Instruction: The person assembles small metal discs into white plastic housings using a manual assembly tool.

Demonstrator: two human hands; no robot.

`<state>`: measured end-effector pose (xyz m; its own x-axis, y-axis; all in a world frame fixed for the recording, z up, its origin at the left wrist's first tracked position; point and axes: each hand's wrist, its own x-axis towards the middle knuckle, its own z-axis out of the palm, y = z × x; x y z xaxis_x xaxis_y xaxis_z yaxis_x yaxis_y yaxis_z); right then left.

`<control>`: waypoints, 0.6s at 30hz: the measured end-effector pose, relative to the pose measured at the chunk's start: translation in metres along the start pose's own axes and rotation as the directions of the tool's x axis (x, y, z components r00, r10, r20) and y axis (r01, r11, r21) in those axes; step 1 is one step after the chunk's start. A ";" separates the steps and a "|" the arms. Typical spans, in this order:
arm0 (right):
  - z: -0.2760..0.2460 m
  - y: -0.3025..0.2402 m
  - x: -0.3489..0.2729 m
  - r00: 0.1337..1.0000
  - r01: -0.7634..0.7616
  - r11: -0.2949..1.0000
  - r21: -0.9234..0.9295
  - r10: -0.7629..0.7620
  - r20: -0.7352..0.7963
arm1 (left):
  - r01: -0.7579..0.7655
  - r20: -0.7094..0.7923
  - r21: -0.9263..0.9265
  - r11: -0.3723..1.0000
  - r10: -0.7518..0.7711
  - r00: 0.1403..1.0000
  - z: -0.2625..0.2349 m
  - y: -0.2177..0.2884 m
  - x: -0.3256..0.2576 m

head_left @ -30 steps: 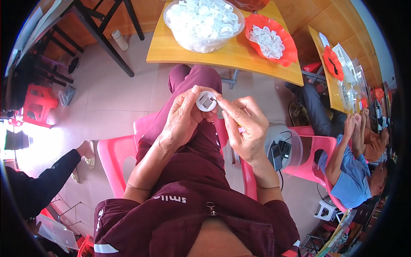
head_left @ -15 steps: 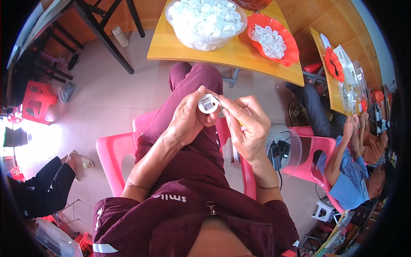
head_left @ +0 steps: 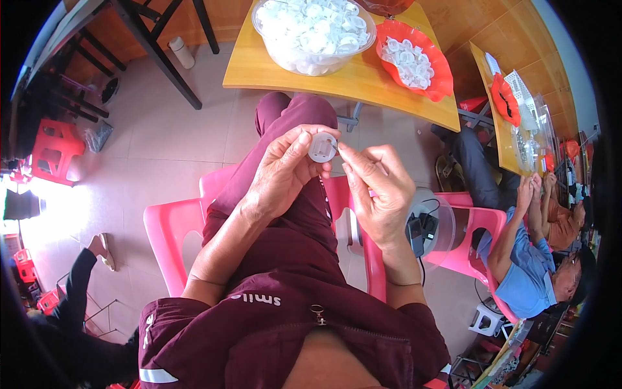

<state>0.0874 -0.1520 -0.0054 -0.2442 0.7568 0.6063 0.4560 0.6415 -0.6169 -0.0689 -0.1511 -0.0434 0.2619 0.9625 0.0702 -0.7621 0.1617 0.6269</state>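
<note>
Over my lap, my left hand (head_left: 280, 174) holds a round white plastic part (head_left: 322, 148) between thumb and fingers. Its recessed side, with slots and small holes, faces up. My right hand (head_left: 383, 194) is closed in a pinch, its index fingertip at the part's right edge. A thin dark tip shows beside that finger, but what I grip is mostly hidden. Beyond my knees, a clear bowl (head_left: 299, 63) heaped with white plastic parts (head_left: 314, 29) stands on the yellow table (head_left: 249, 76). Right of it, a red scalloped tray (head_left: 442, 81) holds more small white pieces (head_left: 407, 63).
Pink chair arms (head_left: 162, 223) flank me. At my right, a clear round tub (head_left: 446, 220) has black adapters (head_left: 421, 228) at it. Two other people work farther right, one in a blue shirt (head_left: 521, 275). A red stool (head_left: 61, 149) stands at the left.
The round part has shifted slightly right and up, and its grey-looking recess now appears paler. My right hand has moved slightly right. At the far left, another person has moved.
</note>
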 end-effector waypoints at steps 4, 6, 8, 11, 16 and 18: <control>0.002 0.002 -0.001 0.999 0.039 0.998 -0.046 -0.040 -0.015 | -0.050 -0.013 0.114 0.992 0.051 0.999 0.004 0.002 -0.002; 0.003 0.004 -0.003 0.999 0.043 0.997 -0.065 -0.043 -0.006 | -0.070 -0.027 0.167 0.983 0.076 0.997 0.006 0.003 -0.002; 0.005 0.006 -0.005 0.997 0.076 0.992 -0.104 -0.076 0.008 | -0.081 -0.023 0.209 0.974 0.088 0.996 0.007 0.003 -0.003; 0.005 0.005 -0.005 0.996 0.087 0.984 -0.157 -0.083 0.034 | -0.094 -0.057 0.264 0.960 0.113 0.992 0.006 0.001 -0.003; 0.005 -0.002 -0.005 0.996 0.078 0.980 -0.181 -0.067 0.065 | -0.063 -0.131 0.377 0.924 0.120 0.984 0.008 0.003 -0.003; 0.006 -0.004 -0.004 0.995 0.072 0.982 -0.172 -0.058 0.084 | -0.045 -0.157 0.412 0.910 0.120 0.980 0.009 0.004 -0.003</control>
<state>0.0818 -0.1569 -0.0088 -0.3415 0.7261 0.5968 0.5780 0.6630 -0.4758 -0.0674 -0.1553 -0.0335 0.0720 0.9972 0.0221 -0.4612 0.0137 0.8872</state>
